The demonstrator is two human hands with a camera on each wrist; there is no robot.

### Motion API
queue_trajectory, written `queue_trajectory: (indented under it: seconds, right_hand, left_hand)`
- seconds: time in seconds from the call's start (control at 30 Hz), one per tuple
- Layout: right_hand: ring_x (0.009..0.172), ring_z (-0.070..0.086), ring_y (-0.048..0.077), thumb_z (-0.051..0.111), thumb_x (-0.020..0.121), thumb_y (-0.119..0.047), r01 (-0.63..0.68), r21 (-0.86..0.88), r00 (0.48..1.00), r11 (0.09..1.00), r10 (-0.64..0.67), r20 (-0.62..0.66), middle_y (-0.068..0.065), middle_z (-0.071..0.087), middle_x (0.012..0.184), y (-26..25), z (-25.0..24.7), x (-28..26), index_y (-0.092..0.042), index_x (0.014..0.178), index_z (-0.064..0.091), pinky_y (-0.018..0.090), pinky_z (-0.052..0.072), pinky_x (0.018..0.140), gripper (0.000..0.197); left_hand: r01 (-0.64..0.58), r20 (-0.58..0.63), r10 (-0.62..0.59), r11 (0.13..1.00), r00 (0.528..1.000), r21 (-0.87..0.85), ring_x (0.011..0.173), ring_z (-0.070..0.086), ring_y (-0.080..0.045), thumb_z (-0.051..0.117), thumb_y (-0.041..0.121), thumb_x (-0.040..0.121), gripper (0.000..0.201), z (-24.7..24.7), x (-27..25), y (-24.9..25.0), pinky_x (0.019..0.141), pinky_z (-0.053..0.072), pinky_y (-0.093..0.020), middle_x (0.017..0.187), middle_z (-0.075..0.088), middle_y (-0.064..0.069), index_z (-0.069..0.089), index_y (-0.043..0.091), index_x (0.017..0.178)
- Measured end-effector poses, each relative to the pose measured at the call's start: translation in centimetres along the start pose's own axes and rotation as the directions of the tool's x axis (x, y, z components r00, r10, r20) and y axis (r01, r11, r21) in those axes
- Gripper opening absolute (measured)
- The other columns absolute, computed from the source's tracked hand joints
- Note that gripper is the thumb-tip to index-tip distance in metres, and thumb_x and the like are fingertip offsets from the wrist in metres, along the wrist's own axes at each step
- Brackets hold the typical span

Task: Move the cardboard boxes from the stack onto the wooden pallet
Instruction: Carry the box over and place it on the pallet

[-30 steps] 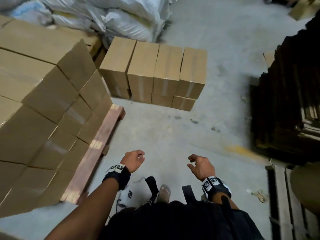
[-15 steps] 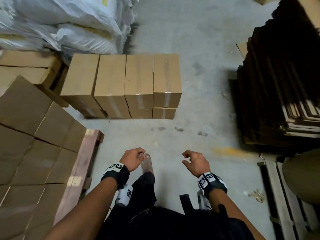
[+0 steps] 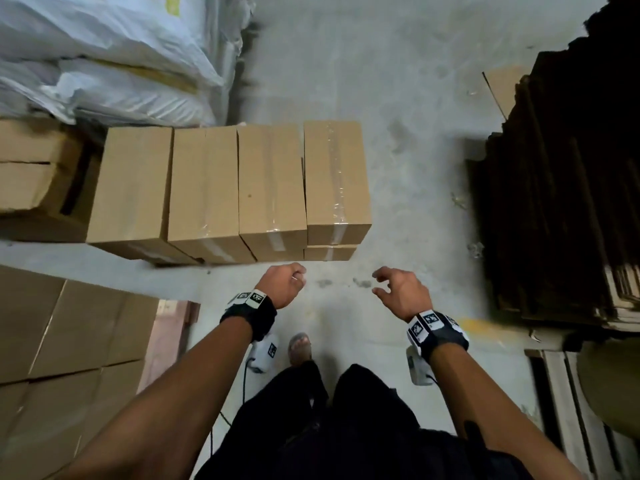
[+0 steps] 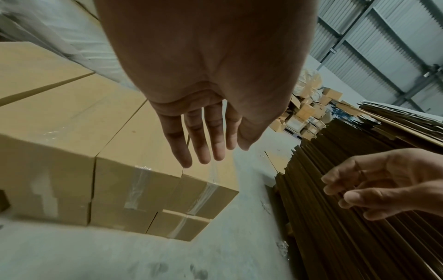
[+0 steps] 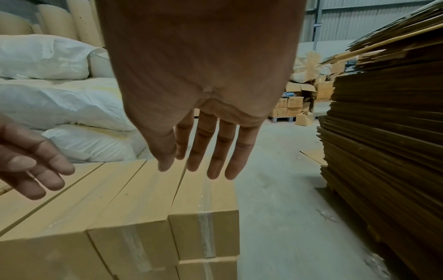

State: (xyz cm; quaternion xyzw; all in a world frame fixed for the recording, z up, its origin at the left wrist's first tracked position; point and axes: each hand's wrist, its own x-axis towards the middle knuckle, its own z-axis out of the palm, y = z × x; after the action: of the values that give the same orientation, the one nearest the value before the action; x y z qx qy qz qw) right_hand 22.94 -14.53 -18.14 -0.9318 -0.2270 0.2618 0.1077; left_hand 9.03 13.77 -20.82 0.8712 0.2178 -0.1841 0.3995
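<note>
A row of taped cardboard boxes [image 3: 235, 188] stands on the concrete floor ahead, two layers high; the rightmost box [image 3: 336, 181] is nearest my hands. The wooden pallet [image 3: 169, 323] shows at lower left, loaded with several boxes [image 3: 69, 341]. My left hand [image 3: 292, 280] hovers just short of the row's front edge, fingers relaxed and empty. My right hand [image 3: 384, 282] hovers level with it, to the right, also empty. In the left wrist view my left hand [image 4: 203, 147] reaches out above the box tops [image 4: 143, 151]. In the right wrist view my right hand [image 5: 203, 161] hangs over the rightmost box [image 5: 206, 199].
White sacks [image 3: 104, 57] are piled behind the row. A tall dark stack of flat cardboard sheets [image 3: 561, 202] walls off the right side. Another pallet [image 3: 561, 410] and a brown roll [image 3: 616, 386] sit at lower right. Bare concrete lies between the row and the sheets.
I have walked up to the row of boxes, which now lies just ahead of both hands. The loaded pallet has slid to the lower left. Both hands stay empty.
</note>
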Motion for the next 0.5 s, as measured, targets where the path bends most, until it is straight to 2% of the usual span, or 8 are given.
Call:
queue_trajectory:
  seconds: [0.07,0.13,0.23,0.37,0.5]
  right_hand:
    - [0.107,0.069,0.018,0.071,0.094,-0.040,0.008,-0.006,1.000,1.000,-0.008,0.012,-0.014,0.072,0.121,-0.7,-1.7,3.5,-0.037,0.127,0.064,0.040,0.058,0.086,0.033]
    - [0.108,0.069,0.020,0.071,0.094,-0.041,0.029,-0.018,1.000,0.999,-0.029,0.011,-0.012,0.071,0.121,-0.9,-3.0,6.9,-0.036,0.127,0.063,0.040,0.058,0.084,0.034]
    - [0.113,0.067,0.022,0.071,0.095,-0.039,0.068,-0.042,0.997,0.997,-0.067,0.025,-0.009,0.069,0.127,-1.0,-4.1,12.4,-0.032,0.133,0.059,0.042,0.058,0.085,0.040]
    - [0.120,0.062,0.030,0.069,0.097,-0.035,0.124,-0.078,0.991,0.989,-0.121,0.051,0.001,0.059,0.140,-0.3,-4.8,20.7,-0.024,0.143,0.052,0.045,0.056,0.086,0.050]
    - [0.122,0.060,0.029,0.069,0.096,-0.027,0.188,-0.063,0.980,0.980,-0.183,0.082,-0.001,0.050,0.147,1.1,-4.1,30.1,-0.022,0.145,0.052,0.044,0.054,0.080,0.053]
  left_hand:
    - [-0.013,0.010,0.013,1.000,1.000,0.025,0.097,0.069,-0.021,0.054,0.031,0.096,0.034,-1.6,3.2,0.7,0.082,0.047,-0.026,0.104,0.075,0.001,0.071,0.020,0.124]
    - [-0.021,0.003,0.021,0.999,1.000,0.045,0.099,0.069,-0.024,0.057,0.025,0.099,0.031,-2.9,6.3,1.2,0.082,0.048,-0.028,0.106,0.076,-0.003,0.071,0.017,0.125]
    - [-0.036,0.001,0.036,0.995,0.999,0.093,0.109,0.067,-0.031,0.058,0.022,0.101,0.032,-4.4,11.2,1.8,0.095,0.052,-0.039,0.120,0.074,-0.011,0.070,0.011,0.129]
    - [-0.002,-0.003,0.002,0.993,1.000,0.122,0.112,0.063,-0.035,0.053,0.016,0.102,0.031,-5.9,18.7,2.2,0.099,0.050,-0.044,0.127,0.065,-0.015,0.068,0.009,0.128]
    - [0.075,0.047,-0.081,0.989,0.996,0.126,0.128,0.056,-0.031,0.056,0.015,0.101,0.045,-6.9,26.7,2.3,0.110,0.045,-0.043,0.143,0.056,-0.010,0.056,0.014,0.145]
